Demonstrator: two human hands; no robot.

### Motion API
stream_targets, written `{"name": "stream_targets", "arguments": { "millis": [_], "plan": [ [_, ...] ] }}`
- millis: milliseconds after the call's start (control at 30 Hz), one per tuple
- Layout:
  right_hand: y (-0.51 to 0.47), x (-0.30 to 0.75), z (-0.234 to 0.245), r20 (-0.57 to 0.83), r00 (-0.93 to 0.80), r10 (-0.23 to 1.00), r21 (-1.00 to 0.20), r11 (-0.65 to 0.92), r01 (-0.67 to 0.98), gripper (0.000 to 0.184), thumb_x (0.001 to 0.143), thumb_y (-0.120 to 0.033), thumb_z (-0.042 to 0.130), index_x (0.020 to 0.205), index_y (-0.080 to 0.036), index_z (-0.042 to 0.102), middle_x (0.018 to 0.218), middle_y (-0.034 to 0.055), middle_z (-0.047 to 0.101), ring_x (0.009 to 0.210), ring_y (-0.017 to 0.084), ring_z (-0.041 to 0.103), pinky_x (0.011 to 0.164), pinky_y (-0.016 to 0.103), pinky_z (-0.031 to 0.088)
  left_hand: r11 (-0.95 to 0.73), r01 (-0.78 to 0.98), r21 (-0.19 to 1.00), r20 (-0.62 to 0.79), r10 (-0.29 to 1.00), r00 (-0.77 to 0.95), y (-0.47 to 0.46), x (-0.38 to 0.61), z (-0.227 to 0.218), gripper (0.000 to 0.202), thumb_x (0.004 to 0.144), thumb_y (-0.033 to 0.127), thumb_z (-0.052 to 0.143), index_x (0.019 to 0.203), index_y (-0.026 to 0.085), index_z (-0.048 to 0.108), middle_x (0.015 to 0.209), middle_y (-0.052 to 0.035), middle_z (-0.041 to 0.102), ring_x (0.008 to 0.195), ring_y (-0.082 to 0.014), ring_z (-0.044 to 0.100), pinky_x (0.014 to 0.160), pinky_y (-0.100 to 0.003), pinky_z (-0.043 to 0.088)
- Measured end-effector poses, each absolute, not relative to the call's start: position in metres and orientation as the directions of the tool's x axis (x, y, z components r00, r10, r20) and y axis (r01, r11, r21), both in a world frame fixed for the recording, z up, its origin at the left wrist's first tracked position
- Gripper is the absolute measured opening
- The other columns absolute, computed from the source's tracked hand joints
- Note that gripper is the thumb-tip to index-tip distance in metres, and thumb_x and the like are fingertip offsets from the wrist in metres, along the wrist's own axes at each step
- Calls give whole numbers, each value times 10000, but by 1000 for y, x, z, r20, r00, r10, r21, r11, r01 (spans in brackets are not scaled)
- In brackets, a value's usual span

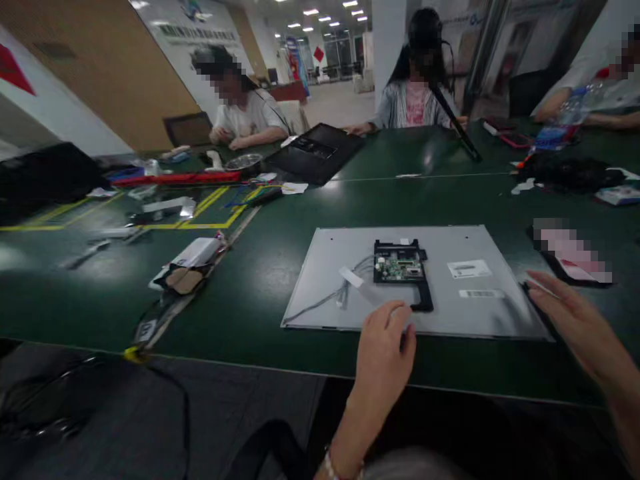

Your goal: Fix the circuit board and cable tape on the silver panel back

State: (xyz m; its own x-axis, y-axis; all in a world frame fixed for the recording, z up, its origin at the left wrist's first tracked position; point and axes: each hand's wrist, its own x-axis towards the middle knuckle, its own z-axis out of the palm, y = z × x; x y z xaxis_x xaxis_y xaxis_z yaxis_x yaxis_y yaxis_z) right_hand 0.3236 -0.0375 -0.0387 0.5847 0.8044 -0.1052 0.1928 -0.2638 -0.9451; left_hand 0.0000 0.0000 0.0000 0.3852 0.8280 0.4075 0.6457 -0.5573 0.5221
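Head view, items on a dark green, smooth, faintly glossy surface:

Item one: pale grey, flat rectangular panel, matt, thin-edged, lying flat in front of the person, long axis running left to right.

Item two: black plastic open-frame bracket, angular, lying on the panel near its middle, long axis pointing mainly away from the person. Its near end lies just beyond the fingertips of the left hand, which is the nearer hand. Within the frame, a small green circuit board with pale connectors.

Item three: thin grey cables, running from the bracket toward the panel's near left corner, crossed by a white tape strip.

Item four: two white paper labels, right of the bracket.

Left hand: fingers curled, thumb bent; any grip cannot be told. Right hand: fingers loosely extended beside the panel's right edge; hold likewise unclear.
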Motion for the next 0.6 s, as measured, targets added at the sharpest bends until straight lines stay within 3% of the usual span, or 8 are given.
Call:
{"name": "stream_targets", "arguments": {
  "millis": [200, 367, 600],
  "plan": [
    [-37, 316, -33, -116, 545, 830, -987, -156, 28, 471, 761, -503, 736, 1206, -379, 645, 1380, -29, 594, 1316, 201, 506, 1142, 316, 341, -624, 599, 502, 420, 782, 461, -4, 15, -9, 274, 904, 69, 506, 1139, 193, 574, 1237, -79, 626, 1184, -222, 569, 1034, -437, 478],
    [-34, 307, -24, -165, 534, 829, -986, -144, -81, 450, 765, -416, 741, 1203, -359, 653, 1394, 7, 583, 1314, 207, 507, 1134, 312, 357, -633, 595, 495, 405, 774, 487, -5, 12, -8, 277, 914, 78, 497, 1157, 192, 562, 1247, -81, 620, 1232, -217, 546, 1080, -443, 444],
    [-26, 289, -19, -147, 470, 870, -979, -197, 59, 392, 777, -464, 719, 1160, -399, 668, 1387, 8, 586, 1350, 218, 461, 1182, 386, 280, -669, 602, 436, 394, 743, 541, -6, 11, -9, 237, 941, 99, 469, 1144, 181, 559, 1205, -86, 635, 1283, -218, 516, 1104, -444, 425]
  ]
}}
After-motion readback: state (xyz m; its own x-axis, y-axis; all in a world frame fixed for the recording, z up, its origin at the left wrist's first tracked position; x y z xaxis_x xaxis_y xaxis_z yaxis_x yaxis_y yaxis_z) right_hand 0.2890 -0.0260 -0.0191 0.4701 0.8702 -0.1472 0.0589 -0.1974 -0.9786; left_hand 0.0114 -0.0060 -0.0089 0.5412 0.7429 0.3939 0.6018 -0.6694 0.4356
